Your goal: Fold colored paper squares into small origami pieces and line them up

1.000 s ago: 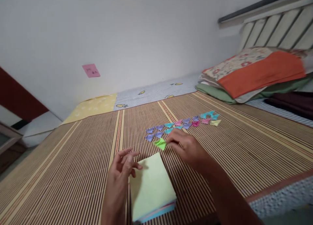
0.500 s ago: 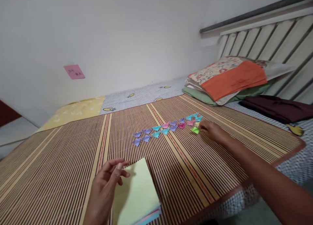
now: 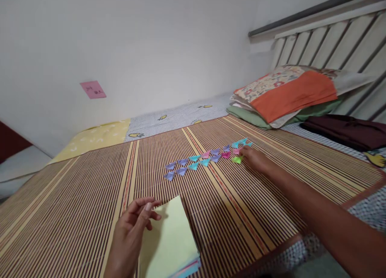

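Striped mat [image 3: 99, 213]: spread out under both hands, pale wall [image 3: 169, 40] way past them, pink note [image 3: 93, 89] stuck on it beyond the left hand.
Right hand [image 3: 256, 159]: reaching out, fingers bunched; honestly can't tell if they're pinching anything or have let go.
Lime folded piece [image 3: 237, 159]: on the mat, right at the right hand's fingertips, on their left.
Folded pieces [image 3: 205, 162]: two rows of purple, teal and pink, trailing off left of the right hand.
Left hand [image 3: 132, 225]: loosely curled, grasping nothing, over the paper stack's edge.
Paper stack [image 3: 171, 237]: just right of the left hand, pale yellow on top.
Orange floral fabric [image 3: 297, 95]: piled up beyond the right hand.
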`<state>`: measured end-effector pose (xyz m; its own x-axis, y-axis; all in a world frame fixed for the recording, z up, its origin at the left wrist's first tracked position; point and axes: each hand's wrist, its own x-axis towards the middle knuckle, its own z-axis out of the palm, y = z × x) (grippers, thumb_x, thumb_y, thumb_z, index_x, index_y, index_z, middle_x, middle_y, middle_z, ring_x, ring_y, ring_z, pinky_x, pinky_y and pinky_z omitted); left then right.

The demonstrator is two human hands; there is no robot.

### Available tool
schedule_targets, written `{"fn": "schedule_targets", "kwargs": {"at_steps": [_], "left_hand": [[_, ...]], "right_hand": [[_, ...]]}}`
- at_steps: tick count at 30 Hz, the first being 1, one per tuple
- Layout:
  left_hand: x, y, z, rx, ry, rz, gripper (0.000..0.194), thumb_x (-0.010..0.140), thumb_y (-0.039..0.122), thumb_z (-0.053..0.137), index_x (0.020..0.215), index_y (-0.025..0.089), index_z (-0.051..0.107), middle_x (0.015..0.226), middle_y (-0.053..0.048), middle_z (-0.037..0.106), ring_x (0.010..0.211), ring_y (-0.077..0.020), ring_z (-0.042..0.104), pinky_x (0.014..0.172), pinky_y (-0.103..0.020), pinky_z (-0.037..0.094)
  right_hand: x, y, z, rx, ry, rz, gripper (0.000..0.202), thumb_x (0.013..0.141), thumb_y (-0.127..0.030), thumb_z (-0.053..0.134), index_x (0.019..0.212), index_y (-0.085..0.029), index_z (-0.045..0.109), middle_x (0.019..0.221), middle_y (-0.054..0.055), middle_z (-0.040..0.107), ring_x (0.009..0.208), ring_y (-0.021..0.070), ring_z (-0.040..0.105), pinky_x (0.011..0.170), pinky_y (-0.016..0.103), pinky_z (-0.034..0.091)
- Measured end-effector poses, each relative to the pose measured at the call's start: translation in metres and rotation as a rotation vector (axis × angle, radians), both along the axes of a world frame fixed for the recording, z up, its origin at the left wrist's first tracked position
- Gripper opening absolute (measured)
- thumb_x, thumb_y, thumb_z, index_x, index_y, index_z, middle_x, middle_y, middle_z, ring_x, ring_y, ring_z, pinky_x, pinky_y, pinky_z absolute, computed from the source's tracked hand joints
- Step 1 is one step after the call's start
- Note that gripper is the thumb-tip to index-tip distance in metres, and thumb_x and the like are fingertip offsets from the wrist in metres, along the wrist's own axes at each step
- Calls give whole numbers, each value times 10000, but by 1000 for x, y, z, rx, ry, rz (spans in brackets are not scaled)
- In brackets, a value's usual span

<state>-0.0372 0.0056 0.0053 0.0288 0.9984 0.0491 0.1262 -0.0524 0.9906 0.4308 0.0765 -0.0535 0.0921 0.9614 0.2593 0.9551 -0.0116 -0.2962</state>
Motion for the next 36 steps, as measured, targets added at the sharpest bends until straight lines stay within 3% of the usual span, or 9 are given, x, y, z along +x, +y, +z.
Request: {"fn": "schedule_targets", "kwargs": {"at_steps": [3, 6, 13, 17, 24, 36], "left_hand": [[-3, 1, 0, 4, 7, 15, 349, 859, 502, 731, 1009, 187, 716, 1029, -94, 771, 732, -194, 663, 600, -278, 476], [-5, 3, 0, 0, 15, 25, 374, 847, 521, 736, 1007, 184, 715, 1028, -101, 769, 732, -201, 665, 596, -281, 477], [-7, 3, -2, -6, 20, 21, 374, 855, 525, 729, 1022, 192, 706, 1037, -96, 766, 739, -195, 667, 600, -277, 481], [-8, 2, -1, 2, 17, 27, 382, 846, 534, 732, 1008, 189, 712, 1019, -99, 768, 726, -194, 667, 591, -278, 481], [-7, 4, -1, 4, 17, 58, 403, 827, 545, 744, 1002, 183, 718, 1011, -104, 770, 717, -196, 665, 585, -278, 483], [-17, 6, -12, -21, 4, 37, 400, 843, 534, 737, 1029, 181, 700, 1045, -109, 755, 736, -199, 669, 601, -283, 489]], "right_hand": [[-2, -7, 8, 3, -44, -53, 174, 942, -97, 560, 919, -143, 726, 1057, 124, 693, 796, 181, 640, 646, 289, 345], [-6, -18, 10, 9, -66, -119, 145, 924, -139, 573, 919, -159, 717, 1014, 125, 703, 790, 205, 637, 612, 288, 303], [-29, -24, -17, -5, -67, -203, 119, 915, -274, 617, 877, -189, 693, 826, 66, 736, 723, 210, 641, 573, 277, 275], [-35, -19, -27, 12, -107, -232, 124, 938, -250, 610, 878, -171, 685, 900, 83, 736, 764, 208, 645, 589, 283, 300], [-34, -17, -36, 13, -181, -249, 139, 988, -268, 606, 949, -153, 673, 952, 31, 701, 790, 165, 633, 725, 309, 481], [-29, -8, -49, 27, -222, -268, 148, 1006, -274, 594, 976, -149, 666, 970, 34, 698, 781, 160, 645, 714, 313, 511]]}}
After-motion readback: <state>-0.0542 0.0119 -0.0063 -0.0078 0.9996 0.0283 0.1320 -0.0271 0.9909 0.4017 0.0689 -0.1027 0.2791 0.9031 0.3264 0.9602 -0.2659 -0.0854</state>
